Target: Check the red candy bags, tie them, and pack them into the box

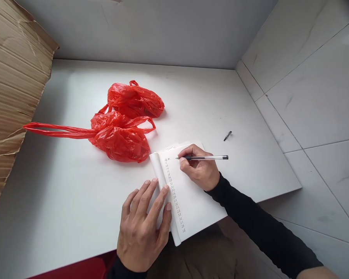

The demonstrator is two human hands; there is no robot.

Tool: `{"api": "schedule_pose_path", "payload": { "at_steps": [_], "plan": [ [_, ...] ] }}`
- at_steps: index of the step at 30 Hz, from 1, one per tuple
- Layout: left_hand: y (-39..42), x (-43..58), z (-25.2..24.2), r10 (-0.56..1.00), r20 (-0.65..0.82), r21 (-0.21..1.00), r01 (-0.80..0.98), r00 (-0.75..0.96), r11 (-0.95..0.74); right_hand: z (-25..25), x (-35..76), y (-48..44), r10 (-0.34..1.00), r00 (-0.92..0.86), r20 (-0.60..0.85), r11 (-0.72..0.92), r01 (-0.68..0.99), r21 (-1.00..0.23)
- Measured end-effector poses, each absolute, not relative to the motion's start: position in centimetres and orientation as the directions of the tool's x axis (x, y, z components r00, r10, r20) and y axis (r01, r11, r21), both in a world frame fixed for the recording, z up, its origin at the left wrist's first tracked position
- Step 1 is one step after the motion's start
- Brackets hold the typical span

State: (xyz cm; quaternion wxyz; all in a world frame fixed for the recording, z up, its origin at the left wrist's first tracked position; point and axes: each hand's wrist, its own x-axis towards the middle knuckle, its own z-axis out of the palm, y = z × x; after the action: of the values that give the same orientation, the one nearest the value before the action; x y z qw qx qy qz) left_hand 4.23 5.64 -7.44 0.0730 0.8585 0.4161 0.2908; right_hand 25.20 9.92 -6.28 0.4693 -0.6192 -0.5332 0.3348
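Note:
A clear-barrelled pen (pixel 212 157) is pinched in my right hand (pixel 200 167), its tip close to the top of the page. Beneath that hand lies a white notebook (pixel 197 209) with its left pages curled back into a roll. A column of handwritten numbers runs down the left side of the open page, under a short heading. My left hand (pixel 145 224) is spread, fingers apart, across the curled edge and the table to its left. The black pen cap (pixel 227 135) rests alone to the right of the notebook.
Two knotted red plastic bags (pixel 119 141) sit side by side beyond my left hand, contents hidden. One long handle stretches left towards a sheet of corrugated cardboard (pixel 14 77). The white table (pixel 75 209) meets a grey wall behind and marble-look tiles (pixel 317 89) at right.

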Motion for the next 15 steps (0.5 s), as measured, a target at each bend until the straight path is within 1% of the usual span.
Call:
{"api": "schedule_pose_path", "payload": {
  "at_steps": [4, 10, 13, 15],
  "plan": [
    [5.66, 3.92, -7.58, 0.763, 0.416, 0.364, 0.678, 0.496, -0.639, -6.27, 25.16, 10.14, 0.976, 0.203, 0.072, -0.002, 0.345, -0.939],
    [5.82, 3.85, -7.91, 0.78, 0.396, 0.389, 0.681, 0.485, -0.621, -6.23, 25.2, 10.48, 0.978, 0.208, 0.024, -0.053, 0.357, -0.932],
    [6.02, 4.03, -7.88, 0.779, 0.399, 0.389, 0.679, 0.484, -0.622, -6.18, 25.13, 10.41, 0.975, 0.215, 0.061, -0.028, 0.388, -0.921],
    [6.13, 4.17, -7.76, 0.776, 0.407, 0.39, 0.677, 0.482, -0.624, -6.14, 25.09, 10.33, 0.962, 0.26, 0.085, -0.021, 0.383, -0.924]
  ]
}}
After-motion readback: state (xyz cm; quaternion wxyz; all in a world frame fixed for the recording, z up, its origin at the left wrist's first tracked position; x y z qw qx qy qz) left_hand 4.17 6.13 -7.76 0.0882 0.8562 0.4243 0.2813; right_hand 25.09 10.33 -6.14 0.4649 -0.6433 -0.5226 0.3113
